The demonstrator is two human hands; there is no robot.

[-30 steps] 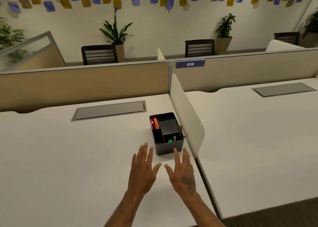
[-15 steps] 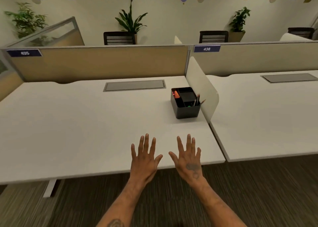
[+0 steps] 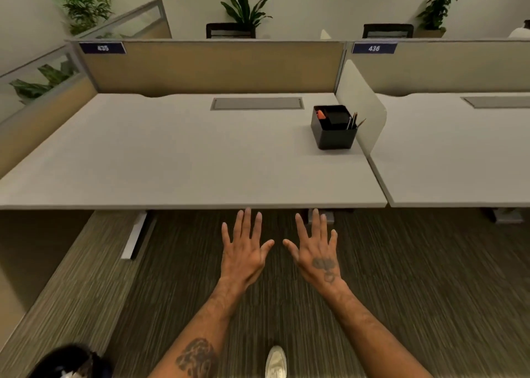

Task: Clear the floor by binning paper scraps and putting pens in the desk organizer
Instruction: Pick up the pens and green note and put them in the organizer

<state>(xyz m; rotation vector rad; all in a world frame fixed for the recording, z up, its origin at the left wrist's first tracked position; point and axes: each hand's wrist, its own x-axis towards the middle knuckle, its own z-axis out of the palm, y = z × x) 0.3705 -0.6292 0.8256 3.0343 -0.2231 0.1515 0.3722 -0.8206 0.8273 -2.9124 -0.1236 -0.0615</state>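
Down in the head view, both hands are held out palm-down above the striped carpet [image 3: 401, 291], just short of the near edge of the white desk [image 3: 172, 159]. The left hand [image 3: 243, 251] has its fingers spread wide and holds nothing; the right hand [image 3: 315, 255], with a dark tattoo on its back, is likewise splayed and empty. The two thumbs point toward each other with a small gap between them. On the desk, at its far right corner, stands the black desk organizer [image 3: 334, 131], upright and just beside the pale curved divider [image 3: 361, 102] that separates this desk from the neighbouring one. Several pens [image 3: 352, 121] stick up from its right-hand compartment, and something orange [image 3: 321, 114] shows in the left rear compartment. A grey cable hatch [image 3: 257, 103] lies flush in the desk top, left of the organizer. Behind the desk runs a tan partition carrying a blue label reading 435 [image 3: 102, 48], with a second label, 436 [image 3: 374, 48], further right. At the bottom edge a light-coloured shoe [image 3: 276, 362] rests on the carpet between the forearms, and a dark round bin [image 3: 68, 362] with something pale inside sits at the lower left corner; what it contains cannot be told. No paper scraps are discernible on the visible carpet.
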